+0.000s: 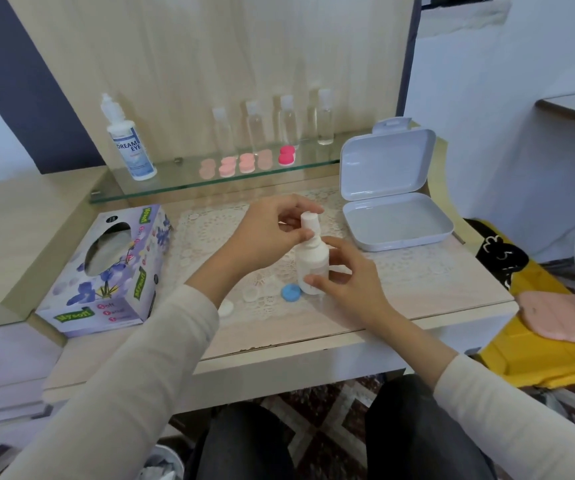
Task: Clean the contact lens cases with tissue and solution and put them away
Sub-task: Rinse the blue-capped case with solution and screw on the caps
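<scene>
A person sat at a pale bench (417, 282), holding a small white solution bottle (311, 263) upright above a lace mat. The right hand (352, 282) curled around the bottle's lower body, and the left hand (268, 233) pinched its white cap (308, 220) between thumb and fingertips. Beside the bottle's base lay a clear lens case (252, 294), a blue lid (291, 293) and, nearer the left sleeve, a white lid (225, 309). A tissue box (106, 271) sat left, an open storage box (397, 220) right. The bottle looked light, smooth and probably squeezable, so a mid-body hold seemed safest; the tiny lids would likely need fingertip pinches.
</scene>
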Demonstrator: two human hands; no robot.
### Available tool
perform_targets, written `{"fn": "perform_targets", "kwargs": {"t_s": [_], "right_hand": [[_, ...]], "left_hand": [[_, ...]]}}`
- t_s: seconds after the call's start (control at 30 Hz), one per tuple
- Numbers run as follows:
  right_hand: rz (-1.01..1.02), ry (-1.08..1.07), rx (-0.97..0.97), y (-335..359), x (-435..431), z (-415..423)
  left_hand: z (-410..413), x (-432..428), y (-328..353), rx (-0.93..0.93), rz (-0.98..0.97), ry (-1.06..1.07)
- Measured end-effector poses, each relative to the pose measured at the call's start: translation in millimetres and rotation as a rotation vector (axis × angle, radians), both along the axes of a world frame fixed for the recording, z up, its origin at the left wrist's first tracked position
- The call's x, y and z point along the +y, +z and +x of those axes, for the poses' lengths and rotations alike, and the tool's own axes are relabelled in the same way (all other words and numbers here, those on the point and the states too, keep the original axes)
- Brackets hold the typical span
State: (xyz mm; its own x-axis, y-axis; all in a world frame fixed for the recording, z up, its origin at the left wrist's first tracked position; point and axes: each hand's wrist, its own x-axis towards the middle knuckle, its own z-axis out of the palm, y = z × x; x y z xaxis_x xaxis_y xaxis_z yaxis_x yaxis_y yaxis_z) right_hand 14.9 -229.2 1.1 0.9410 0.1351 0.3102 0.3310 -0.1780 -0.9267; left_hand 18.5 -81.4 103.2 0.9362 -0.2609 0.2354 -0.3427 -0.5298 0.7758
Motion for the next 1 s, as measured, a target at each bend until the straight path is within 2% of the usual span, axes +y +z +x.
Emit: {"fn": "perform_targets", "kwargs": {"t_s": [0.07,0.23,0.37,0.47,0.57,0.73,0.9,1.0], "right_hand": [[0.000,0.004,0.004,1,0,0],[-0.002,0.008,0.002,1,1,0],[-0.008,0.005,-0.001,2,0,0],[-0.010,0.008,-0.001,2,0,-1],[-0.005,0.003,-0.011,1,0,0],[-0.011,0.005,-0.020,1,0,-1],[-0.016,0.004,-0.016,2,0,-1],[-0.017,-0.001,-0.012,1,0,-1]], "left_hand": [[0,-1,0,0.041,0.040,-0.036],[3,-7,7,-0.044,0.088,0.041],[1,-1,14,0.084,0.082,-0.108],[3,-4,9,0.013,0.166,0.008],[4,-6,5,-0.041,0.124,0.110],[4,2,10,0.094,0.070,-0.044],[4,-4,3,-0.067,0.114,0.154],[4,-2,7,0.004,0.095,0.039]]}}
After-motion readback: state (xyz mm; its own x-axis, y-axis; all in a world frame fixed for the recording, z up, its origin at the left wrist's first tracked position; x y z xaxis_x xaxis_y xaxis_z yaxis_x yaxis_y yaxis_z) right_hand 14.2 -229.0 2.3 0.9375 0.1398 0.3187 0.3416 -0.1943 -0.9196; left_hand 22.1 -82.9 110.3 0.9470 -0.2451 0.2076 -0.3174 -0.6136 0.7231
